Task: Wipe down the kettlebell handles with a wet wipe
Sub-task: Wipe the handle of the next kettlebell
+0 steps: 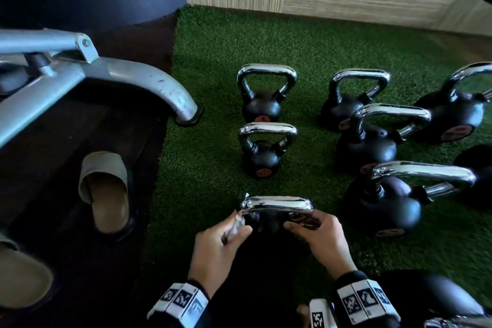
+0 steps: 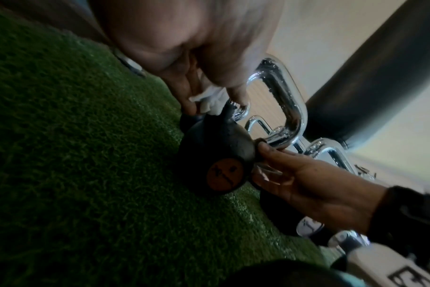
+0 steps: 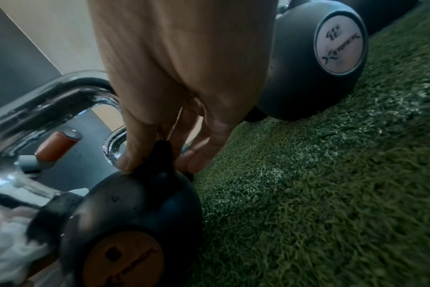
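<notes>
The nearest kettlebell [image 1: 266, 221] stands on the green turf, its chrome handle [image 1: 277, 203] uppermost. My left hand [image 1: 221, 242] pinches a crumpled white wet wipe [image 1: 235, 226] against the left leg of that handle; the left wrist view shows the wipe [image 2: 209, 99] under my fingertips at the handle's foot. My right hand [image 1: 316, 234] grips the kettlebell at the right foot of its handle. In the right wrist view the thumb presses on the black body [image 3: 135, 213] and the fingers [image 3: 197, 155] wrap behind the horn. Something small and shiny lies in that palm.
Several other black kettlebells with chrome handles [image 1: 266, 93] stand on the turf ahead and to the right; a big one [image 3: 339, 38] sits close to my right hand. A grey machine leg [image 1: 149, 82] and two sandals [image 1: 106, 189] are on the dark floor at left.
</notes>
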A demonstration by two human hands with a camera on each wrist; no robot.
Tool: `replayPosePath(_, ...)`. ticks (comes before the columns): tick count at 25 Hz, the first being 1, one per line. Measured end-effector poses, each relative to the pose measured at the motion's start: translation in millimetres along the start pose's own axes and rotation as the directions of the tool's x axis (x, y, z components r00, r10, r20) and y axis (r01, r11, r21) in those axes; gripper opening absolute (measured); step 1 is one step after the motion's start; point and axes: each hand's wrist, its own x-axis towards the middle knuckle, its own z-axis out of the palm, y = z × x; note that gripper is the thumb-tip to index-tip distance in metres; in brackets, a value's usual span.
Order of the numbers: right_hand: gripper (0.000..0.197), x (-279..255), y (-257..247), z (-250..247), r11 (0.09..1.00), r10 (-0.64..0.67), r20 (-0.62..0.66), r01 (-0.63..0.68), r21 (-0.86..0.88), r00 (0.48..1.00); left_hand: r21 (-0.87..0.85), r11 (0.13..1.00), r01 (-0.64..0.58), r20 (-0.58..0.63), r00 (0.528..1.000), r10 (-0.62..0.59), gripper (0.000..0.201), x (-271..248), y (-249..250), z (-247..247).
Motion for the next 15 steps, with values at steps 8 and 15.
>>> replayPosePath(8,0.017,-13.0,6.0,-12.2,0.924,-0.259,0.210,0.306,-0.230,0.943,0.102,0.991,-0.084,0.021,0.996,0.082,0.023,59.5,13.2,5.8)
replayPosePath(15,0.038,-1.4,-14.5,2.7,0.940,-0.216,0.391,0.299,-0.166,0.895,0.142,0.988,-0.065,0.427,0.904,-0.002,0.040,99.7,25.5,17.9)
